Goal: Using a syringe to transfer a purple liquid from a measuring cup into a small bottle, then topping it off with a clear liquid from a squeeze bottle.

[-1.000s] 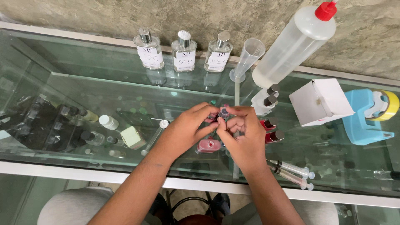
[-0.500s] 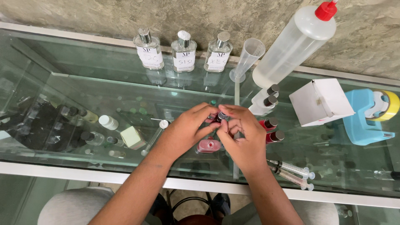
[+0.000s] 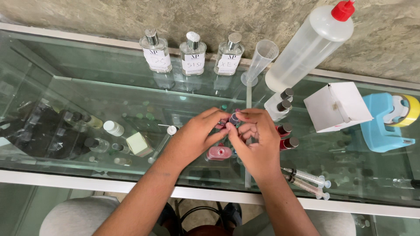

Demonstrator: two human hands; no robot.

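Nearest us, two syringes point(image 3: 308, 181) lie on the glass counter point(image 3: 65, 113) just right of our right wrist. A pinkish flat bottle point(image 3: 218, 153) rests on the glass under our hands.

Risk first, as we judge it: the small vial point(image 3: 234, 118) is pinched only at fingertips above hard glass; a slip while twisting could drop it onto the counter or onto the pinkish bottle below and spill it. Our right elbow swinging out could roll the syringes off the near edge.

Pose: left hand point(image 3: 199, 135) comes in from lower left, forearm angled up, thumb and forefinger closed on the small vial. Right hand point(image 3: 258, 140) meets it from the right, fingers curled, fingertips gripping the same vial at its dark cap. Both hands grasp it; it sits between them, raised off the glass.

Just right of the hands, dark-capped vials point(image 3: 286, 135) stand or lie close together. Further right, a white carton point(image 3: 337, 107) and a blue tape dispenser point(image 3: 385, 122).

Farthest, against the wall: three clear square bottles point(image 3: 192, 54), a plastic measuring cylinder point(image 3: 258, 63), and a large squeeze bottle with red nozzle point(image 3: 310, 43), leaning.
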